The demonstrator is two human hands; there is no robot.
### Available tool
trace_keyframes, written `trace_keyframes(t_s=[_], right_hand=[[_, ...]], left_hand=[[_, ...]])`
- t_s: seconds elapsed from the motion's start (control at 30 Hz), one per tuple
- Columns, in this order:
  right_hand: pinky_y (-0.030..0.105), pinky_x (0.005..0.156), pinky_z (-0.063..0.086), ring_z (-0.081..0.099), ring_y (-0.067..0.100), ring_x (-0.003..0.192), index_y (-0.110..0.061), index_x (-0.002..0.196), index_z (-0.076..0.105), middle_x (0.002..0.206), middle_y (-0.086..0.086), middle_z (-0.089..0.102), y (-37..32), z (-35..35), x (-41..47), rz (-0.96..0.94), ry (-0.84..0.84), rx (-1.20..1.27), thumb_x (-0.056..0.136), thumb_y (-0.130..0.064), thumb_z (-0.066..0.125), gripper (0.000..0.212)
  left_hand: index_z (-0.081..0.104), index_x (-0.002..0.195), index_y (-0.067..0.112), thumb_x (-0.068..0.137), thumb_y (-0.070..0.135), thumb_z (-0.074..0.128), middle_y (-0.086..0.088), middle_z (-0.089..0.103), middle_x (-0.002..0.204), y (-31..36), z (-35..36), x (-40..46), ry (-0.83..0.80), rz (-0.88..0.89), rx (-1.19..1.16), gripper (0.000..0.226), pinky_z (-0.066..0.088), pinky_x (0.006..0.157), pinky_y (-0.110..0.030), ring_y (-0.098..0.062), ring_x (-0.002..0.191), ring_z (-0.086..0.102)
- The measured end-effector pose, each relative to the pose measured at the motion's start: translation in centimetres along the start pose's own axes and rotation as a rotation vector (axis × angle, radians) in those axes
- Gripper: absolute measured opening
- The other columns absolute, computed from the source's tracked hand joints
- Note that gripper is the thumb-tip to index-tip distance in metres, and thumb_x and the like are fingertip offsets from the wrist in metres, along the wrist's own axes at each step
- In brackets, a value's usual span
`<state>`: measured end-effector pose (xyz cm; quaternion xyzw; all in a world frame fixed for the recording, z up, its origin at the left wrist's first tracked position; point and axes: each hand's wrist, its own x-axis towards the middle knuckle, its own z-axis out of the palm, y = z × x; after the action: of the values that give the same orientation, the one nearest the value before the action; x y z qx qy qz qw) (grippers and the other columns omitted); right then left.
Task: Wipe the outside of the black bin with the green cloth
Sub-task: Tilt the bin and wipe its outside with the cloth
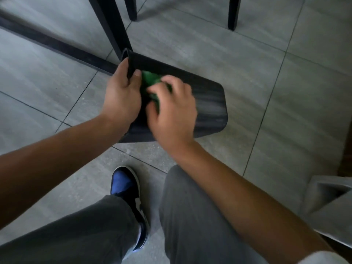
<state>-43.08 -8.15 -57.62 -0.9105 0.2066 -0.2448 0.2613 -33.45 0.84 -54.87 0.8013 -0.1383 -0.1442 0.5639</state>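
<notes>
**Bin on its side, cloth pressed to its wall**

The floor (pixel 238 60) of large grey tiles fills the view, crossed by thin dark grout lines. A dark bar (pixel 57 44) runs across it from the left edge to just behind the bin. Three black furniture legs stand at the top: a thick slanted one (pixel 110 25) that comes down right at the bin's rim, a shorter one (pixel 131 8) beside it, and a third (pixel 234 12) well apart to the right. A pale grey object (pixel 331 206) sits at the lower right edge; what it is cannot be told.

The person's legs in grey trousers (pixel 190 216) fill the bottom, with one blue, black and white shoe (pixel 127 187) planted between them, near the bin.

The bin (pixel 209 103) lies tipped on its side on the floor, rim to the left and base to the right, its long side wall turned up. Both forearms reach over it and hide its near left part.

The left hand (pixel 120 94) is closed on the rim, fingers curled inside the opening and thumb on the outer wall. The right hand (pixel 173 113) is blurred; it lies flat over the cloth (pixel 150 79) with fingers bent around it, pressing it on the wall just right of the left thumb. Only the cloth's upper part shows.
</notes>
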Motion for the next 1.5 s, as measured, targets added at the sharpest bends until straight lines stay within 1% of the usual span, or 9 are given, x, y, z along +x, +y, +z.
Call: trace_keyframes(t_s=[0.1, 0.3, 0.5, 0.67, 0.9, 1.0, 1.13, 1.27, 1.5], right_hand=[[0.032, 0.072, 0.045, 0.059, 0.029, 0.104, -0.021, 0.104, 0.069, 0.124, 0.005, 0.061, 1.1, -0.7, -0.2, -0.097, -0.055, 0.088, 0.084, -0.026, 0.060, 0.022], [0.041, 0.087, 0.048, 0.055, 0.039, 0.121, -0.021, 0.121, 0.062, 0.131, 0.013, 0.056, 15.1, -3.0, 1.5, 0.603, -0.102, -0.181, 0.094, -0.024, 0.055, 0.028], [0.041, 0.079, 0.049, 0.059, 0.034, 0.106, -0.019, 0.106, 0.068, 0.121, 0.011, 0.061, 4.7, -1.8, -1.1, 0.174, 0.038, -0.088, 0.083, -0.024, 0.053, 0.028], [0.033, 0.073, 0.045, 0.059, 0.029, 0.102, -0.018, 0.105, 0.070, 0.121, 0.007, 0.062, 3.1, -1.3, -0.2, -0.075, 0.080, 0.044, 0.085, -0.023, 0.060, 0.022], [0.036, 0.079, 0.045, 0.061, 0.041, 0.112, -0.017, 0.126, 0.061, 0.128, 0.017, 0.060, 16.8, -2.7, -1.0, 0.619, -0.203, -0.189, 0.100, -0.021, 0.049, 0.029], [0.036, 0.083, 0.049, 0.066, 0.035, 0.106, -0.020, 0.124, 0.062, 0.126, 0.010, 0.065, 16.7, -4.0, -1.6, 0.558, -0.212, -0.134, 0.102, -0.020, 0.048, 0.027], [0.013, 0.077, 0.048, 0.063, -0.009, 0.085, -0.041, 0.102, 0.067, 0.096, -0.025, 0.069, 12.0, -6.3, 1.9, 0.405, 0.034, 0.284, 0.092, -0.028, 0.054, 0.020], [0.025, 0.074, 0.057, 0.074, 0.011, 0.086, -0.031, 0.088, 0.079, 0.092, -0.008, 0.079, 8.7, -5.2, 4.6, 0.529, -0.104, 0.851, 0.089, -0.017, 0.057, 0.025], [0.033, 0.111, 0.049, 0.063, 0.009, 0.124, -0.013, 0.134, 0.064, 0.133, 0.001, 0.069, 10.5, -4.0, 1.8, 0.478, 0.196, 0.478, 0.109, -0.026, 0.041, 0.036]], left_hand=[[0.063, 0.126, 0.027, 0.108, 0.020, 0.044, 0.012, 0.075, 0.108, 0.3, -0.3, -0.5, -0.024, 0.019, 0.021, 0.027, 0.058, 0.093, -0.030, -0.007, 0.105, 0.071], [0.055, 0.143, 0.027, 0.111, 0.027, 0.042, 0.011, 0.069, 0.122, -0.2, -0.8, -0.6, 0.015, -0.071, 0.020, 0.034, 0.059, 0.097, -0.033, -0.005, 0.111, 0.067], [0.046, 0.153, 0.016, 0.109, 0.023, 0.044, -0.002, 0.062, 0.143, 1.2, 1.9, 0.0, -0.024, -0.030, 0.047, 0.044, 0.048, 0.112, -0.042, -0.018, 0.133, 0.057], [0.060, 0.137, 0.017, 0.107, 0.015, 0.045, 0.009, 0.074, 0.117, 1.1, 1.4, -0.3, -0.024, -0.001, -0.004, 0.033, 0.054, 0.098, -0.028, -0.006, 0.112, 0.068], [0.054, 0.119, 0.053, 0.111, 0.027, 0.041, 0.017, 0.068, 0.119, 0.7, -1.1, -0.8, -0.039, -0.053, -0.009, 0.030, 0.059, 0.087, -0.018, -0.004, 0.109, 0.067], [0.053, 0.117, 0.056, 0.111, 0.030, 0.042, 0.020, 0.068, 0.116, 0.6, -1.1, -0.4, -0.028, -0.058, 0.000, 0.029, 0.059, 0.085, -0.018, -0.004, 0.108, 0.068], [0.058, 0.115, 0.051, 0.109, 0.030, 0.044, 0.015, 0.071, 0.113, -0.5, -1.4, 0.0, 0.028, -0.083, -0.003, 0.026, 0.061, 0.090, -0.032, -0.006, 0.103, 0.070], [0.061, 0.107, 0.057, 0.107, 0.032, 0.046, 0.018, 0.072, 0.110, -0.3, -1.3, 0.1, 0.012, -0.096, -0.006, 0.029, 0.061, 0.091, -0.033, -0.005, 0.104, 0.071], [0.054, 0.119, 0.051, 0.110, 0.027, 0.043, 0.017, 0.069, 0.119, -0.9, -1.9, -0.2, -0.008, -0.082, -0.027, 0.028, 0.058, 0.093, -0.027, -0.005, 0.110, 0.068]])
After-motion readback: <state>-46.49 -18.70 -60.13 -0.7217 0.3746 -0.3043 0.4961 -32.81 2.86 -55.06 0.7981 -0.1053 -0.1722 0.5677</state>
